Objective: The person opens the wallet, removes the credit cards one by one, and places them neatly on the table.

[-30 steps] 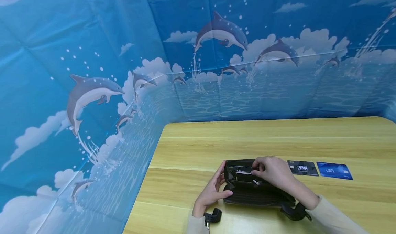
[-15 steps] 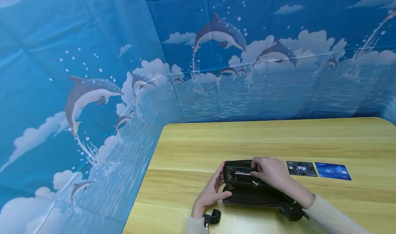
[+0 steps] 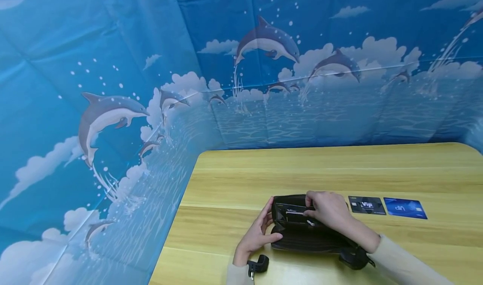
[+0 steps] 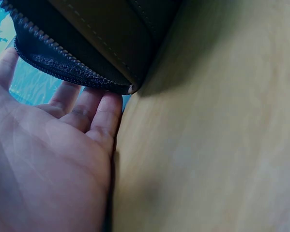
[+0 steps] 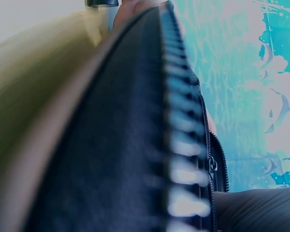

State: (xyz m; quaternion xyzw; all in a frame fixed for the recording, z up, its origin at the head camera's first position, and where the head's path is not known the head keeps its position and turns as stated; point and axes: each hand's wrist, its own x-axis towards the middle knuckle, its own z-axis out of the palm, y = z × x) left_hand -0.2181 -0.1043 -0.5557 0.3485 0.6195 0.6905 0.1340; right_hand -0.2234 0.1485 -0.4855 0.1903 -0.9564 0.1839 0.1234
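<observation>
A black zip-around wallet [image 3: 309, 239] lies spread on the table, its zip teeth large and blurred in the right wrist view. My left hand [image 3: 258, 237] holds its left end, thumb on the near flap and fingers behind the far one. In the left wrist view, the fingertips [image 4: 106, 108] of that hand touch the zippered edge. A dark card [image 3: 292, 208] with partly hidden white lettering sits in a slot of the far flap. Over its right end, my right hand [image 3: 330, 209] pinches with thumb and curled index finger; the hand covers what lies beneath.
Right of the wallet lie a black Vip card [image 3: 367, 205] and a blue card [image 3: 405, 208], side by side on the wooden table [image 3: 324, 163]. A blue dolphin-printed sheet [image 3: 241, 121] hangs behind and along the left edge.
The lettering on the card in the wallet shows slightly less than before, so the card sits a little deeper in its slot. Both hands keep nearly the same places.
</observation>
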